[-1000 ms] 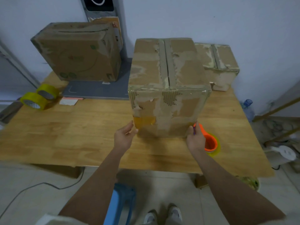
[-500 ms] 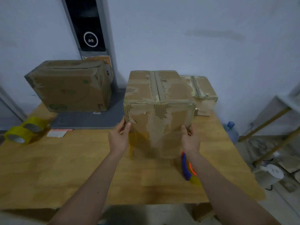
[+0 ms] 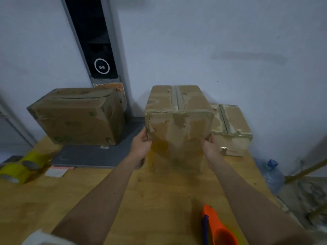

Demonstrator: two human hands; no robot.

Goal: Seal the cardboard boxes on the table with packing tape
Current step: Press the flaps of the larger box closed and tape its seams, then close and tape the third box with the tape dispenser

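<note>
I hold the tall cardboard box between my two hands, my left hand clasping its left front edge with the thumb on the front face, my right hand curled round the right front edge. The box stands upright on the wooden table, its top flaps closed along a worn middle seam. Just right of my right hand sits a smaller box; well left of my left hand, a big box and yellow tape rolls. Near my right forearm lies the orange tape dispenser.
</note>
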